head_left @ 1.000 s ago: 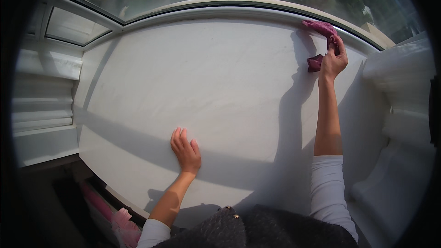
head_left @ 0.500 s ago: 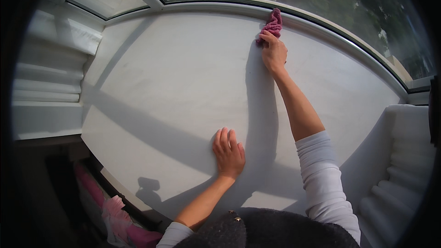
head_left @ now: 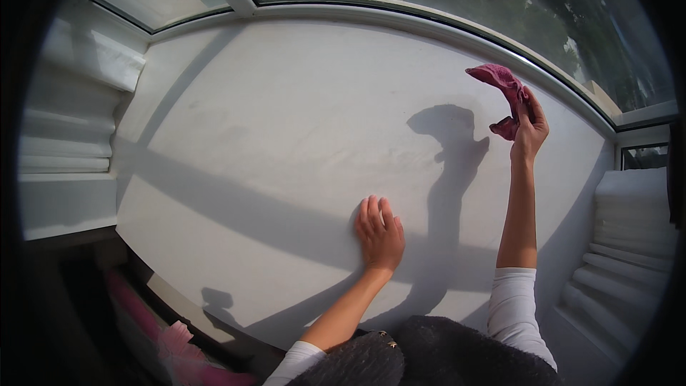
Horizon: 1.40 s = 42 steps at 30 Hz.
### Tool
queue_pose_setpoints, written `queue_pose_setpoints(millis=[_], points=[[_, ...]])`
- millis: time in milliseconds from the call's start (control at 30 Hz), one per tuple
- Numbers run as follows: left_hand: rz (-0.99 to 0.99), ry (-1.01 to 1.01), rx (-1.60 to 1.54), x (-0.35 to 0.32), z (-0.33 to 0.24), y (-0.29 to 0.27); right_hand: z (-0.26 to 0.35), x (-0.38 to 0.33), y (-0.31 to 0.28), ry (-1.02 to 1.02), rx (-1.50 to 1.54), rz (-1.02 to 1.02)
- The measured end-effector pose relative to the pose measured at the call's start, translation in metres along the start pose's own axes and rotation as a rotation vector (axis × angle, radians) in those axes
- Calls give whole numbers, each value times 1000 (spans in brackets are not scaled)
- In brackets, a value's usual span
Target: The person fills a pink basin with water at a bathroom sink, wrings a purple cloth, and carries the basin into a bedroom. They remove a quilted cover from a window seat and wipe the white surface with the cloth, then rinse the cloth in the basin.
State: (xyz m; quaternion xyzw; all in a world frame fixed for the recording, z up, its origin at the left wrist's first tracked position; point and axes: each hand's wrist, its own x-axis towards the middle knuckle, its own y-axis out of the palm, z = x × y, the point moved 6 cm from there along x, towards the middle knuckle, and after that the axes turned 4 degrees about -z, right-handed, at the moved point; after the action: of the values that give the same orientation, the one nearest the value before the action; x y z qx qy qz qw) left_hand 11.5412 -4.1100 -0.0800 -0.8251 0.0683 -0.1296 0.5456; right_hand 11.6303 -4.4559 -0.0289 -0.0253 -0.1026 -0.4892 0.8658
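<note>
My right hand (head_left: 529,126) grips a crumpled dark pink cloth (head_left: 504,84), raised off the surface near the window at the right. One end of the cloth points left, and a smaller fold hangs by my fingers. Its shadow falls to the left, apart from the cloth itself. My left hand (head_left: 381,237) rests palm down on the broad white windowsill (head_left: 286,100), near its front middle, fingers stretched out and holding nothing. Faint grey smudges show on the sill between the hands and the window.
A white window frame (head_left: 429,25) curves along the far edge. White curtains hang at the left (head_left: 68,136) and a white curtain (head_left: 622,271) at the right. Below the sill's left front edge lies a pink item with a ruffle (head_left: 179,347).
My right hand has lifted the cloth off the window frame's edge and brought it right and nearer. My left hand, still flat, appears slightly farther right; the whole view has shifted a little.
</note>
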Motion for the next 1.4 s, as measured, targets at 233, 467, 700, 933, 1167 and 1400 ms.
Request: queue_pose_setpoints(millis=[233, 467, 700, 933, 1167, 1400], points=[[1, 2, -129, 1, -4, -3, -63, -35, -34, -249, -933, 182], [40, -2, -745, -13, 39, -47, -12, -213, 150, -300, -608, 373], [24, -21, -301, -12, 206, -125, 12, -239, 241, 622, 481, 311], [-25, -25, 161, 20, 291, -125, 37, -99, 5, 107, 291, -248], [-51, -10, 130, 23, 289, -122, -67, -38, -328, 256, -934, -706], [-41, -3, 162, 20, 294, -115, -99, 30, -311, 275, -1211, -681]])
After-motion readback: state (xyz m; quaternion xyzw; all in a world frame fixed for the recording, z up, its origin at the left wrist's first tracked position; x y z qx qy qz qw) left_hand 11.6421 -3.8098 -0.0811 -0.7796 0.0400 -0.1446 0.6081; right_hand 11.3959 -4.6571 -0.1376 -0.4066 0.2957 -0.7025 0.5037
